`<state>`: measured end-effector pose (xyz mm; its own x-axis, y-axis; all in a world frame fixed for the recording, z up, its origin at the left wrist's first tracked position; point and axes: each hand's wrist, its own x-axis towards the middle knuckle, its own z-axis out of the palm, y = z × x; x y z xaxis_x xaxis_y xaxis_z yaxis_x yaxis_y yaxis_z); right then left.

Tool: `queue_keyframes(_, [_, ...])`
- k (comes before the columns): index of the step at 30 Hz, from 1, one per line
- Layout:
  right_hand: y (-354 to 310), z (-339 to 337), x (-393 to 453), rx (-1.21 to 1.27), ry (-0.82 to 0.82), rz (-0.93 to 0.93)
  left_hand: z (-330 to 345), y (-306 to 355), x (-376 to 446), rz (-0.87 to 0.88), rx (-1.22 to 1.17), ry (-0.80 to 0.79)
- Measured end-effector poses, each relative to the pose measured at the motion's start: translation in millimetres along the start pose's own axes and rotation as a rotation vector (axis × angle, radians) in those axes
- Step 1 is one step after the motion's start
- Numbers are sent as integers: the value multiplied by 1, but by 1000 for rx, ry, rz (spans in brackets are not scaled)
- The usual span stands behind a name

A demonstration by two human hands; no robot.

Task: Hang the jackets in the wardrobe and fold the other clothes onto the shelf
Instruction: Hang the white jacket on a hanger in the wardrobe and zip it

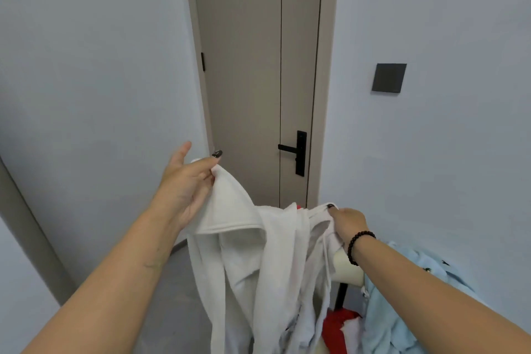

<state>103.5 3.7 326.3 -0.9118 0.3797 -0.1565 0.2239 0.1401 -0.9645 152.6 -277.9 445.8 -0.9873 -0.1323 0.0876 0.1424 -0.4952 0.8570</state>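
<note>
1. nearest the camera, two bare forearms reach forward, the right one wearing a dark beaded bracelet [357, 247] at the wrist.
2. low on the right lies a heap of clothes: a light blue garment [402, 302] spread over the pile, and a red garment [334, 325] showing beneath it, just beside a black chair leg [341, 296].
3. a white hooded jacket [258, 267] hangs in the air between the hands, its body drooping down past the bottom edge of the view, a drawstring dangling on its right side.
4. the left hand [184, 190] is raised, its thumb and fingers pinching the peak of the hood; the forefinger points out straight with a dark painted nail.
5. the right hand [349, 224] sits lower and well apart from the left, fingers curled round the jacket's other upper edge.
6. a cream padded chair back [346, 270] stands just behind the right wrist.
7. beyond, a grey-beige door [258, 66] is closed, with a black lever handle [296, 151].
8. a dark square wall switch [388, 77] sits on the pale wall to the door's right.
</note>
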Motion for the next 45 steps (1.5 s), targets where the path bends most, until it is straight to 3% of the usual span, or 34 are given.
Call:
queue_keyframes(5, [-46, 21, -32, -10, -307, -161, 3, -54, -18, -208, 928, -262])
queue_keyframes(7, [-59, 27, -46, -44, -419, -198, 6, -84, -30, -179, 1008, -451])
queue_keyframes(9, [-66, 33, -58, -42, -546, -196, 10, -108, -41, -43, 989, -569])
queue_keyframes(15, [-78, 31, -80, -3, -651, -325, 1, -131, -44, 221, 979, -258])
queue_keyframes(21, [-30, 15, -76, 279, -491, -317, 2, -120, -39, 238, 796, -73])
queue_keyframes(24, [14, 14, -69, -29, -558, -354, 1, -111, -36, 175, 630, 80])
queue_keyframes(27, [60, 27, -67, -385, -683, -362, -2, -100, -31, 171, 557, 100])
queue_keyframes(31, [91, 47, -67, -494, -620, -346, -12, -81, -28, 177, 446, 78])
queue_keyframes(36, [55, 63, -63, -224, -508, -357, -53, -51, -23, 260, 553, 242])
queue_keyframes(40, [11, 84, -62, -262, -545, -525, -108, -35, -29, 259, 661, 458])
queue_keyframes(45, [-39, 127, -78, -180, -566, -668, -167, -23, -62, 260, 632, 598])
